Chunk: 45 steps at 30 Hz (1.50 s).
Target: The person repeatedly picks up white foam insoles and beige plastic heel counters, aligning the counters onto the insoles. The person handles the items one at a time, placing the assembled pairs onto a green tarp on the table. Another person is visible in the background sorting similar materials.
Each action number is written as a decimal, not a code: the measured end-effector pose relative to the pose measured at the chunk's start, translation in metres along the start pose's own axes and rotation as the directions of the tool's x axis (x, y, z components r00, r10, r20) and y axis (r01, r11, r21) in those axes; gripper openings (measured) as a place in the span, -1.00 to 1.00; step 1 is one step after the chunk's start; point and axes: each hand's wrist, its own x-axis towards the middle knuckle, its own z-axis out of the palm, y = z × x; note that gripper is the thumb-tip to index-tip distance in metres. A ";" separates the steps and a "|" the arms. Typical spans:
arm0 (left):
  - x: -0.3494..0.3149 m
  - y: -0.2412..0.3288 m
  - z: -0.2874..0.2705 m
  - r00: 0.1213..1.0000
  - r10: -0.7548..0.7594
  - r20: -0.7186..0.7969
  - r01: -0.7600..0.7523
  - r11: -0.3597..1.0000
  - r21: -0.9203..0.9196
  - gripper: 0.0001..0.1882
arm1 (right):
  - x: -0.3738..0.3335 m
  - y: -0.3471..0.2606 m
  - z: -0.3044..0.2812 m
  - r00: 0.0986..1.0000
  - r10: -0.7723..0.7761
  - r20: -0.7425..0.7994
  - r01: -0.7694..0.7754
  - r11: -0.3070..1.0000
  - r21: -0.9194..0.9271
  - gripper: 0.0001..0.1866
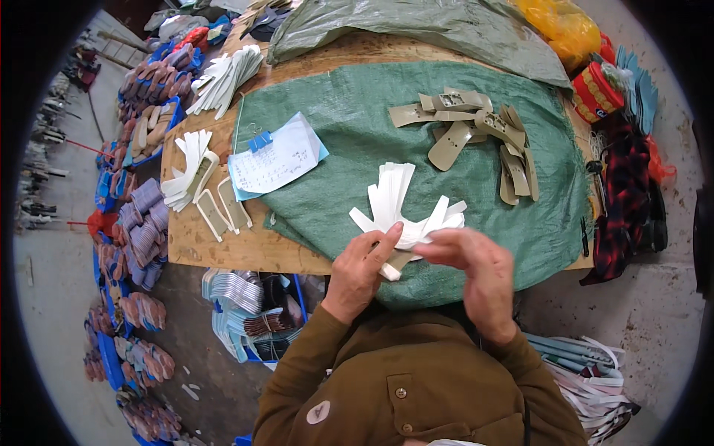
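Observation:
My left hand [355, 273] is closed on a small beige heel-shaped piece [399, 260] with a white strip along its edge; thumb and fingers grip its left side. My right hand [480, 271] is raised at the piece's right side, fingers stretched toward it and slightly blurred, thumb hidden. Whether its fingertips touch the piece, I cannot tell. Just beyond both hands, a fanned bunch of white strips [394, 189] lies on the green woven sheet [335, 111]. Farther right on that sheet is a loose pile of beige curved pieces [451, 145], some with small holes.
Clipped paper sheets [279, 160] lie left of the strips. White-edged beige pieces [214, 214] and more white strips [227, 78] sit on the wooden table's left side. A blue crate [301, 297] of bundled parts stands below the front edge. A red tub [595, 93] is at the right.

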 end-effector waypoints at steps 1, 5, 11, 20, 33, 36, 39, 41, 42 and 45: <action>-0.001 0.002 -0.001 0.996 -0.080 0.028 0.082 0.995 -0.051 -0.24 | 0.001 -0.006 -0.001 1.000 0.001 0.007 -0.002 0.997 0.076 -0.64; 0.011 0.026 -0.010 0.889 -0.422 0.176 0.456 0.791 -0.408 -0.36 | 0.035 0.032 -0.025 0.992 -0.120 -0.047 0.111 0.981 -0.159 -0.70; 0.010 0.041 -0.007 0.763 -0.471 0.442 0.628 0.379 -0.679 -0.40 | 0.040 0.060 -0.025 0.939 0.173 0.296 -0.181 0.983 -0.002 -0.83; 0.018 0.043 0.007 0.877 -0.398 0.271 0.479 0.671 -0.565 -0.62 | 0.042 0.070 -0.011 0.988 0.145 -0.050 -0.142 0.989 0.048 -0.77; 0.033 0.030 0.032 0.560 -0.828 0.035 0.343 0.193 -0.919 -0.79 | 0.034 0.086 -0.025 0.959 0.062 0.278 0.026 0.953 -0.303 -0.76; 0.032 0.034 0.039 0.478 -0.875 0.075 0.350 0.111 -0.930 -0.80 | 0.051 0.065 -0.039 0.919 0.173 0.355 -0.058 0.948 -0.313 -0.79; 0.018 0.018 0.014 0.684 -0.645 0.340 0.627 0.283 -0.726 -0.68 | 0.056 0.029 -0.062 0.823 0.361 0.439 -0.256 0.925 -0.282 -0.81; 0.035 0.016 -0.007 0.836 -0.473 0.279 0.542 0.627 -0.560 -0.65 | 0.057 0.029 -0.071 0.738 0.416 0.530 -0.196 0.885 -0.422 -0.79; 0.043 0.017 -0.017 0.847 -0.374 0.377 0.518 0.739 -0.430 -0.63 | 0.057 0.024 -0.065 0.719 0.373 0.587 -0.059 0.873 -0.484 -0.80; 0.069 0.020 -0.043 0.612 -0.080 0.786 0.261 0.960 -0.105 -0.56 | 0.047 0.023 -0.055 0.641 0.431 0.635 -0.221 0.896 -0.384 -0.78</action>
